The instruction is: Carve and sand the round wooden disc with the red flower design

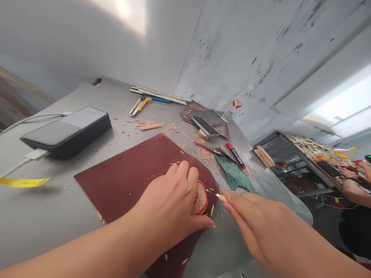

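Note:
My left hand (171,202) is curled over a small round wooden piece (200,199) with red marks, pressing it onto a dark red sheet (127,181) on the grey table (43,216). My right hand (255,224) pinches a thin carving tool (214,194), and the tool's tip touches the right edge of the wooden piece. Wood shavings lie around both hands.
A black power bank (66,133) with white cables sits far left. A yellow utility knife (140,105), wood strips (149,125), a phone (205,126), a red marker (235,155), green paper (234,173) and a plastic bottle (236,104) lie beyond. Another person's hands (352,185) work at the right table.

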A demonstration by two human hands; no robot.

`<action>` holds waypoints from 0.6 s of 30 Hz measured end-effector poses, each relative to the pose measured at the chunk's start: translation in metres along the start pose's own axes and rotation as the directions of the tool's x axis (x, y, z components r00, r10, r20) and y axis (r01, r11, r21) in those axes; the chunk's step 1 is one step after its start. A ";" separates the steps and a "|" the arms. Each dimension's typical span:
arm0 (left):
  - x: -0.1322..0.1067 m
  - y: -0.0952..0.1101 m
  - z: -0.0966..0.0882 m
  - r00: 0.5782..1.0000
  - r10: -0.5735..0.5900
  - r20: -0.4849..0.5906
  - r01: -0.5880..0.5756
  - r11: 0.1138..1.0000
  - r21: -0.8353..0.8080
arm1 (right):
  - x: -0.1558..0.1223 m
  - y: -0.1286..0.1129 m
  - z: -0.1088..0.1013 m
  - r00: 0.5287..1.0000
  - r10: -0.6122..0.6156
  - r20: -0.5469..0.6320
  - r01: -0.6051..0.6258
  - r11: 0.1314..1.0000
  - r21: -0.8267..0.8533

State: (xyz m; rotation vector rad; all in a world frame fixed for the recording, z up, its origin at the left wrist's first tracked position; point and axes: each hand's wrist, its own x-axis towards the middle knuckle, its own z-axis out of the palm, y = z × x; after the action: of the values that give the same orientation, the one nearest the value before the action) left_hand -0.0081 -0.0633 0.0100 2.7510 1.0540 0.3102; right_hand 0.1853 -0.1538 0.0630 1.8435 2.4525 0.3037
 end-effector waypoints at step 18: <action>0.004 -0.004 0.003 0.992 0.116 0.048 -0.116 0.993 -0.008 | -0.011 -0.004 0.024 0.995 -0.100 0.028 0.103 0.983 -0.150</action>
State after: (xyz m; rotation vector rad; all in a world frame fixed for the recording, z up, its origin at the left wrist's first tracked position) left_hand -0.0074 -0.0580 0.0067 2.8057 0.8824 0.2603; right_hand 0.1889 -0.1625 0.0379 1.6483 2.4250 0.4480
